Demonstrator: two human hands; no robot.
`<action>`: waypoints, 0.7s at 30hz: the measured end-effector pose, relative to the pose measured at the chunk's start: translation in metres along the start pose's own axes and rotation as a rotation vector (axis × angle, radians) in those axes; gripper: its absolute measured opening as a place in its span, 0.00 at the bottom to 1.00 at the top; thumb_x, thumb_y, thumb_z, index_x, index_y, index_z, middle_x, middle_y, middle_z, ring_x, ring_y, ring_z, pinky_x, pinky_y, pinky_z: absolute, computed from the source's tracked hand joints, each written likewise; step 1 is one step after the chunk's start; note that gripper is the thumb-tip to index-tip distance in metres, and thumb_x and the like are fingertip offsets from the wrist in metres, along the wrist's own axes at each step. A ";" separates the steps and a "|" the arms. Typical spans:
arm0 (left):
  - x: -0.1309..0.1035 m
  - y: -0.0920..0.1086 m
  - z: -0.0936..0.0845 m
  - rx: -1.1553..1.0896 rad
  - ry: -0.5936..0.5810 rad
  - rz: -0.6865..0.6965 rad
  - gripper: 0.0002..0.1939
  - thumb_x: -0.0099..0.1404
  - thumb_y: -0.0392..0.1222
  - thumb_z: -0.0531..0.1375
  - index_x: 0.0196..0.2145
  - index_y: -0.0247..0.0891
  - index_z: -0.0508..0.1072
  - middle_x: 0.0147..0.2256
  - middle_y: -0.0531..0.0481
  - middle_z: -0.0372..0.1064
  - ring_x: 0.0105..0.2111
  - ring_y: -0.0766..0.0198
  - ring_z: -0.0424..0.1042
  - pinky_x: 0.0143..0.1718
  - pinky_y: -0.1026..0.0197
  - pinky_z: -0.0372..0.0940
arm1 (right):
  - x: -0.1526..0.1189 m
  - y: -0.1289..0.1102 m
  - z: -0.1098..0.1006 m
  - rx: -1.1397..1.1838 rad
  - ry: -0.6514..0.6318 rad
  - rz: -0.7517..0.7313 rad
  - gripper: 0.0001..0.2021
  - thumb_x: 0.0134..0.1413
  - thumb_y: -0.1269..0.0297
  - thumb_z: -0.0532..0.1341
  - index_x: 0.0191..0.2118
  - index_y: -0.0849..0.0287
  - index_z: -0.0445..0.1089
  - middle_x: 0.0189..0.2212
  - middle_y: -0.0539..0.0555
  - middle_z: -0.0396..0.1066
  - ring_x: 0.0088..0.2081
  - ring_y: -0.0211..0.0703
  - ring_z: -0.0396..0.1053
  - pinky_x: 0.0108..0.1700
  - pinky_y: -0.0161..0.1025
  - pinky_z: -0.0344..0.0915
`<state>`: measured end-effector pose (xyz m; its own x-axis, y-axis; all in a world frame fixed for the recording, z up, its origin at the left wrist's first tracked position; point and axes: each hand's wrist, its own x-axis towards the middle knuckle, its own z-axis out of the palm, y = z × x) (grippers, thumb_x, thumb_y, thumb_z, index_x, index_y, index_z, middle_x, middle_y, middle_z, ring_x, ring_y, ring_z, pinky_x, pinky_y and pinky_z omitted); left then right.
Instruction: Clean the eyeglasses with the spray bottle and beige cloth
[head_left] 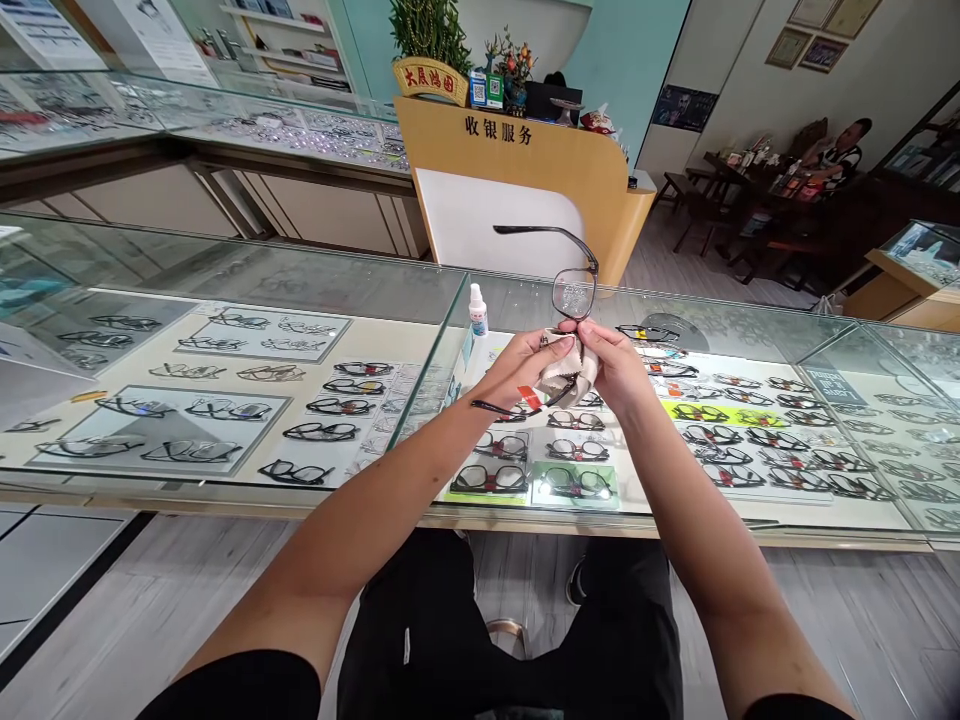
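Above the glass counter, a pair of dark-framed eyeglasses (575, 293) is held on its side, one lens up and speckled with what look like droplets. A pale cleaning cloth (561, 372) wraps the lower lens, which is hidden. My left hand (525, 362) is closed on the cloth, thumb pressed over it. With closed fingers, my right hand (616, 365) grips the eyeglasses near the bridge, against the cloth. One temple arm reaches left at the top; the other sticks out below the cloth, with a red tag (529, 397) near it. A white spray bottle (478, 310) stands beyond my left hand.
Beneath my hands, the glass display counter (450, 512) holds rows of eyeglasses. A wooden cashier desk (517, 150) with plants stands beyond. Further display cases (300, 135) line the back left. A person (836, 155) sits at a table at the far right.
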<state>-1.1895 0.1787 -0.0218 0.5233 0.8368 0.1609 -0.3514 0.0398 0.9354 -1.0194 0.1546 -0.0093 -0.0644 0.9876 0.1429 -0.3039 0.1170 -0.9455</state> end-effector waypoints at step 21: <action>0.004 0.004 -0.010 0.215 0.016 -0.020 0.31 0.58 0.68 0.74 0.37 0.35 0.76 0.30 0.52 0.71 0.29 0.67 0.66 0.32 0.63 0.59 | 0.000 -0.003 0.003 0.054 0.032 0.022 0.20 0.43 0.44 0.80 0.36 0.52 0.85 0.41 0.51 0.81 0.41 0.45 0.76 0.43 0.40 0.74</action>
<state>-1.1965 0.1881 -0.0209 0.5150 0.8459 0.1385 -0.1668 -0.0596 0.9842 -1.0214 0.1536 -0.0052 -0.0410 0.9929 0.1119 -0.3540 0.0903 -0.9309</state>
